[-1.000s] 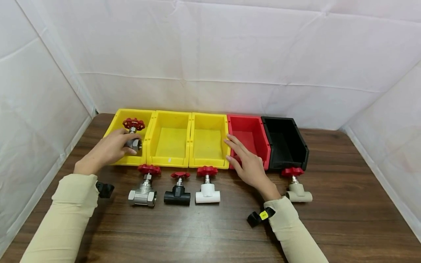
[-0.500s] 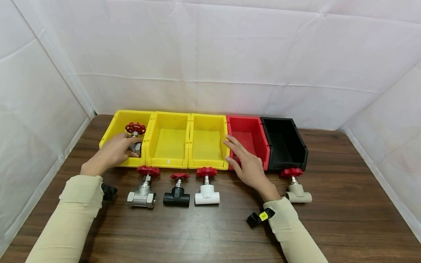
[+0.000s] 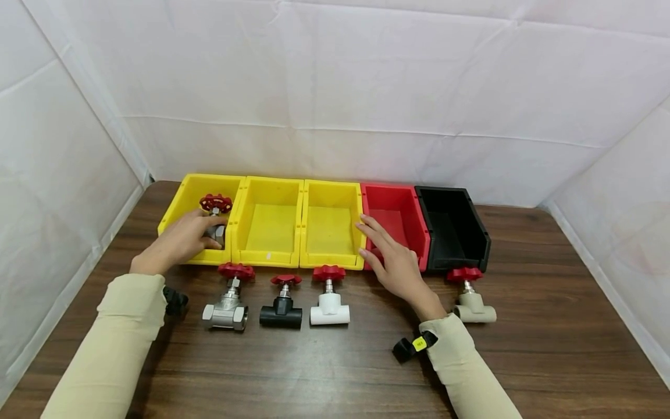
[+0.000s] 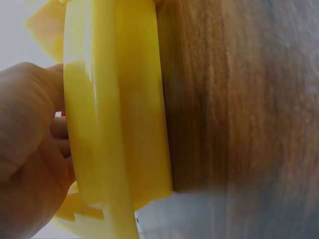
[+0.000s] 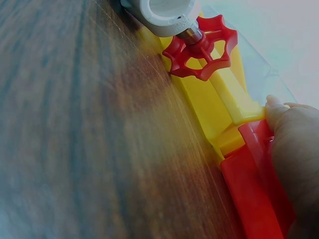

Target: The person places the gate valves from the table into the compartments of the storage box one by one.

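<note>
My left hand (image 3: 180,240) reaches into the leftmost yellow bin (image 3: 201,179) and grips a metal valve (image 3: 216,203) by its body. The valve stands upright inside, its red handwheel on top; the palm and fingers cover part of its body. In the left wrist view, the yellow bin's front wall (image 4: 99,124) hides most of the fingers. My right hand (image 3: 395,265) rests with spread fingers over the adjoining walls of the third yellow bin (image 3: 332,261) and the red bin (image 3: 421,233), holding nothing.
In front of the bins stand another metal valve (image 3: 226,316), a black valve (image 3: 281,315), a white valve (image 3: 330,314) and a beige valve (image 3: 474,311), all with red handwheels. A black bin (image 3: 484,247) ends the row at right. White sheeting (image 3: 335,75) walls the table's back.
My left hand has lowered the metal valve slightly rightward and deeper into the leftmost yellow bin, then stays almost still. The right hand has not moved.
</note>
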Tool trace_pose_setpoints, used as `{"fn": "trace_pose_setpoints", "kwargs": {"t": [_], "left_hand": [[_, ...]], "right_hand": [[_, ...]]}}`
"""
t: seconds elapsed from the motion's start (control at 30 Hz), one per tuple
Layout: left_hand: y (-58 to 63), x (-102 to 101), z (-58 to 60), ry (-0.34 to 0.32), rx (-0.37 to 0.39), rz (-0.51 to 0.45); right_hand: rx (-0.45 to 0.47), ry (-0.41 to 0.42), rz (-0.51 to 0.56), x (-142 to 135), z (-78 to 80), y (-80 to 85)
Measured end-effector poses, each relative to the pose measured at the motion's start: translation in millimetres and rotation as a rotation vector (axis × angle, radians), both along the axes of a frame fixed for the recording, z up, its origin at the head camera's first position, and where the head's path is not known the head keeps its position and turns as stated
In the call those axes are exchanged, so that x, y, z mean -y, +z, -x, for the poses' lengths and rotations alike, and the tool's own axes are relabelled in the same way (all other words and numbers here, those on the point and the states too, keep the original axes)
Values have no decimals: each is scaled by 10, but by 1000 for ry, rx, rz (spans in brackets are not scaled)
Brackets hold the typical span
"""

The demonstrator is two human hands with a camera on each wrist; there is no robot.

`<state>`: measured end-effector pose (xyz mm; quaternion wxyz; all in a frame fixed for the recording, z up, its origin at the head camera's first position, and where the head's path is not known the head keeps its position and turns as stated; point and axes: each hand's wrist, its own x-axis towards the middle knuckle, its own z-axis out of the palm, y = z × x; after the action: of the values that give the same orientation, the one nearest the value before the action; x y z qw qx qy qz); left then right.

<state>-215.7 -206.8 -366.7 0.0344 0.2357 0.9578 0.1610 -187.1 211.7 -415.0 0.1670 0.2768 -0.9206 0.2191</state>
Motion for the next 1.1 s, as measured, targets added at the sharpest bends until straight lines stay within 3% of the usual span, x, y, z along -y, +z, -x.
{"fn": "trace_pose_setpoints", "kwargs": {"t": [1.1], "left_hand": [[-18,-15,43,-2,23,4]], "right_hand": [[-12,4,-4,-2,6,-7]]}}
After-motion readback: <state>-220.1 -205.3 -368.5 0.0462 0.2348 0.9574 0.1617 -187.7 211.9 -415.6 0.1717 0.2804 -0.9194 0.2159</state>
